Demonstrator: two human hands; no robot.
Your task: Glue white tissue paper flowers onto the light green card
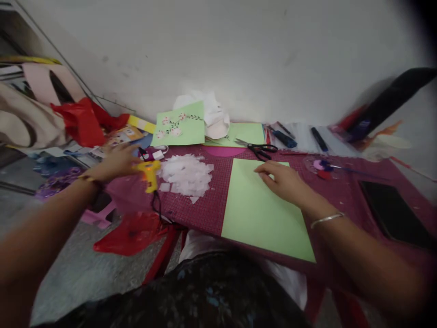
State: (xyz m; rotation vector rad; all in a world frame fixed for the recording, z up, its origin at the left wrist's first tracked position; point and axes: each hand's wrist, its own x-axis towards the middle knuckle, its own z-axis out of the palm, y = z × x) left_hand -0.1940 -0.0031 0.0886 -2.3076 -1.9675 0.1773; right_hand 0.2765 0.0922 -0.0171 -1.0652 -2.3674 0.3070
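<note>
My left hand [119,160] reaches over the cluttered left end of the table, slightly blurred, its fingers stretched out and apart with nothing visible in them. Just right of it lies a yellow glue gun [150,175] with a black cord. My right hand [282,180] rests on a blank light-green sheet of paper [262,218], fingers loosely bent and thumb apart, holding nothing I can see. Between the hands is a pile of small white paper pieces [187,175]. Black-handled scissors [261,147] lie beyond the green sheet.
A green card with painted flowers [180,125] leans near crumpled white paper [216,114] by the wall. Markers [285,139], a paintbrush [355,171] and a dark phone or tablet [392,212] lie right. Red plastic bags [133,233] hang or lie at left.
</note>
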